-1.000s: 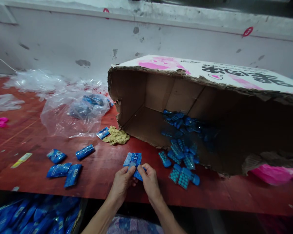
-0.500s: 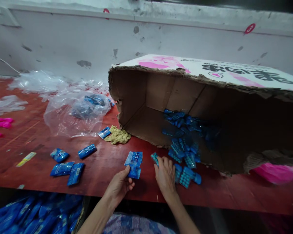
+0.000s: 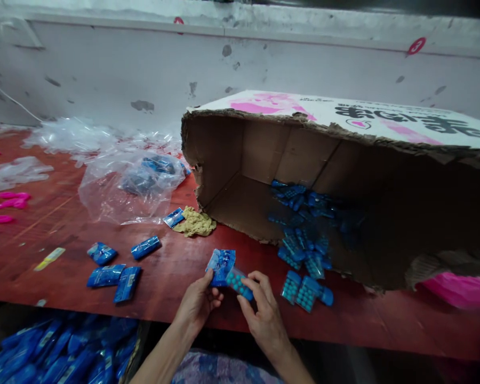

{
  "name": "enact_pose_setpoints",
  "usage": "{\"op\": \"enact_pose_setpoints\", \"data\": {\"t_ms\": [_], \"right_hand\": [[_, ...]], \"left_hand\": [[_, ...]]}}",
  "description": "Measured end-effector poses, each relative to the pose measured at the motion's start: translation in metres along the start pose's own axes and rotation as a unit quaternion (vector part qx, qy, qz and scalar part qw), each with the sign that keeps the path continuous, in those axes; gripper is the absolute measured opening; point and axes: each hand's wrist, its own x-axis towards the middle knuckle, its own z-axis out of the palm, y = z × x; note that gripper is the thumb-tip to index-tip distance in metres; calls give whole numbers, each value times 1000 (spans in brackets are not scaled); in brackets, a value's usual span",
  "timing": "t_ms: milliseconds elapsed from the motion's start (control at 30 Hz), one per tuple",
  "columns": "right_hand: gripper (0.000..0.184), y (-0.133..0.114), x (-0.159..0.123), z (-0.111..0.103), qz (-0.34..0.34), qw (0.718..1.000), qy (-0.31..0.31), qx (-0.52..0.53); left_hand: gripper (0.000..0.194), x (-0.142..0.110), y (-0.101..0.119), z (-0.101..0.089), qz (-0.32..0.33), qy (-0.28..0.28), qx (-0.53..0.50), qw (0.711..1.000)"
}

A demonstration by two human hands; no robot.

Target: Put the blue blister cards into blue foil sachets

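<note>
My left hand [image 3: 199,300] pinches a blue printed wrapper [image 3: 221,265] between thumb and fingers, just above the red table. In my right hand [image 3: 264,312] is a small clear case of blue-green beads [image 3: 239,284], gripped between thumb and fingertips. The case's left end meets the wrapper's right edge; whether it is inside cannot be made out. Right of my right hand lie more bead cases [image 3: 306,293] with blue caps. Several others [image 3: 300,245] are heaped at the mouth of the cardboard box.
A torn cardboard box [image 3: 220,197] lies on its side at right. Wrapped blue packets [image 3: 126,284] lie at left, near a yellow cloth [image 3: 195,222] and a clear plastic bag [image 3: 104,184]. Below the table edge is a pile of blue packets [image 3: 60,352]. Pink pieces [image 3: 14,204] lie far left.
My right hand has moved left from beside the heap, bringing a bead case to the wrapper. My left hand still holds the wrapper in nearly the same place.
</note>
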Motion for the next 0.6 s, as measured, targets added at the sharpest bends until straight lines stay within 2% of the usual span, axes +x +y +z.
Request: {"op": "enact_pose_setpoints", "data": {"t_ms": [167,433,600], "right_hand": [[24,3,-1,0,-6,1000,-23,-3],[23,6,-4,1,-34,999,-16,-18],[21,9,-5,1,-46,999,-16,6]], "left_hand": [[26,-1,1,-3,6,-20,2,1000],[28,-1,2,-3,17,-23,1,1000],[32,-1,6,-4,44,-59,19,997]]}}
